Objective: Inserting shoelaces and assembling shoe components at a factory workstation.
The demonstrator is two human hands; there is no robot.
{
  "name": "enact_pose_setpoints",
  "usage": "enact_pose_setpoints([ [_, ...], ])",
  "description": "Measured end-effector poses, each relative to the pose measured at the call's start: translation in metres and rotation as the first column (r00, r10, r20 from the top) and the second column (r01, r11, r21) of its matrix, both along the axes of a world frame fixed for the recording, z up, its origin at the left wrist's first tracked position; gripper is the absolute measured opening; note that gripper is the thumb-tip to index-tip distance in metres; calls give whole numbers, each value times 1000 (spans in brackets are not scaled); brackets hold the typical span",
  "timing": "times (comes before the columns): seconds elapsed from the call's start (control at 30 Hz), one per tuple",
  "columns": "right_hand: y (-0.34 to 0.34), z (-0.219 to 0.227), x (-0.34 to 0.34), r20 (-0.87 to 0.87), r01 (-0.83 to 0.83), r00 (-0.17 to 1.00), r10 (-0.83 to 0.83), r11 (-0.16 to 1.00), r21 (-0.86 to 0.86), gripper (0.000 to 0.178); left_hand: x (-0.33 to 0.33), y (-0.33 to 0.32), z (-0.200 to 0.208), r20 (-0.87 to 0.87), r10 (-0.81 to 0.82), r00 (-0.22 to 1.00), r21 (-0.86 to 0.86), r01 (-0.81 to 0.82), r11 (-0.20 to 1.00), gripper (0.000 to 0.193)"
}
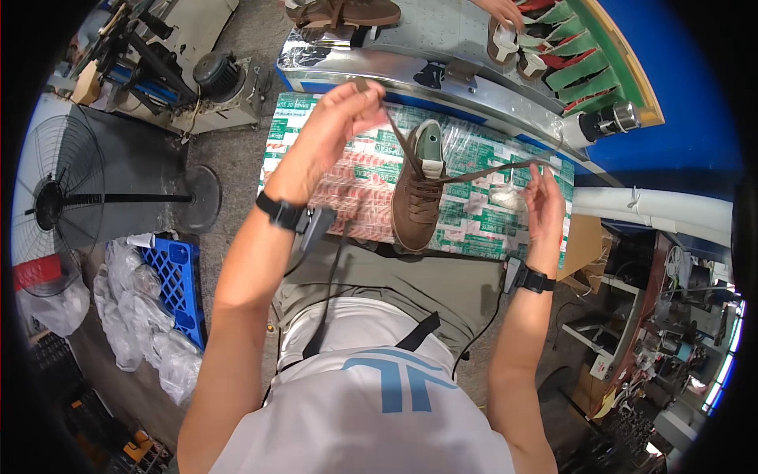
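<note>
A brown lace-up shoe (416, 207) with a green lining sits on a board wrapped in green, red and white printed tape (478, 225), its toe toward me. Both ends of its brown shoelace (499, 169) are stretched out from the top eyelets. My left hand (347, 110), raised beyond the shoe to the left, is closed on one end. At the right, my right hand (545, 197) pinches the other end near its fingertips. A small crumpled whitish piece (508, 197) lies beside my right hand, partly hidden by it.
Beyond the board runs a metal-edged conveyor (395, 67) carrying brown shoes (347, 12). Another person's hand (503, 12) touches a shoe beside a green-and-red slotted rack (580, 67). To the left stand a fan (51, 203), a blue plastic crate (175, 276) and clear plastic bags (134, 296).
</note>
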State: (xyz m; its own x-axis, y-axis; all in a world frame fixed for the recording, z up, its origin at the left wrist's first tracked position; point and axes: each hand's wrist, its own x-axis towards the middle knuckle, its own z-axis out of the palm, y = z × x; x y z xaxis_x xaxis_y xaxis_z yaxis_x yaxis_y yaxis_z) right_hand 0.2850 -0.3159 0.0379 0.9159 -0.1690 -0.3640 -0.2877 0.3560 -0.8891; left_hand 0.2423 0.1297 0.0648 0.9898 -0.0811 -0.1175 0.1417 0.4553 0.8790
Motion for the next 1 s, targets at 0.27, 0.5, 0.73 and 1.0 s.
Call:
enact_pose_setpoints([
  [0.27,-27,-80,-51,0,41,787,617,-53,-998,85,14,-37,-28,-116,187,975,449,-117,886,103],
  [0.5,-12,-58,-68,-57,-60,793,607,-14,-998,76,-54,-78,-53,-68,53,996,728,14,685,53],
  [0.73,-13,-50,-119,32,-154,952,305,566,-810,46,-43,-99,-37,13,6,1000,878,-14,479,40],
  [1.0,7,-40,-145,-297,-343,840,454,18,-939,64,-33,-136,-38,455,-311,834,887,-396,237,58],
])
